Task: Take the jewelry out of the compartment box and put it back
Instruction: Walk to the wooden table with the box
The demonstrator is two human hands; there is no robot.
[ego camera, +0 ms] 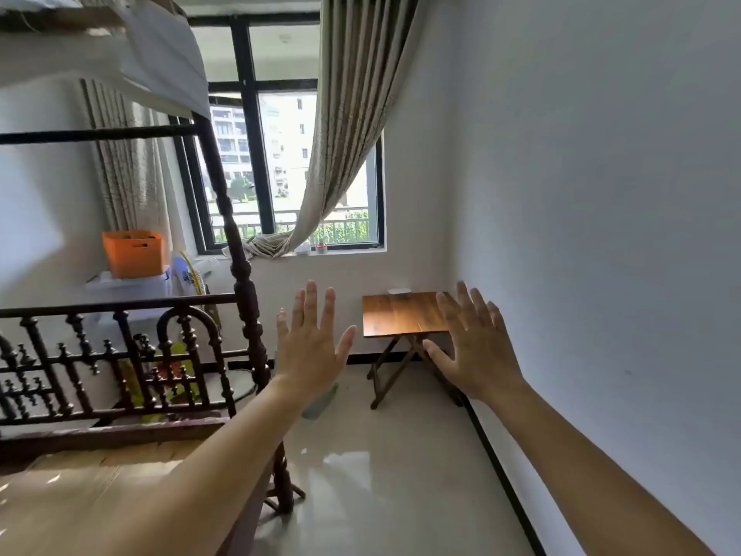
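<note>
A small pale flat box (399, 291) lies at the far edge of a wooden folding table (397, 315) by the wall; whether it is the compartment box is too small to tell. No jewelry shows. My left hand (310, 343) is raised in front of me, fingers spread, holding nothing. My right hand (475, 343) is also raised with fingers apart and empty, overlapping the table's right side in the view. Both hands are well short of the table.
A dark carved wooden bed frame (244, 282) with a railing stands at the left. An orange bin (134, 252) sits on a plastic container behind it. A window with a tied curtain (341, 134) is ahead. The white wall runs along the right, tiled floor (381, 455) between.
</note>
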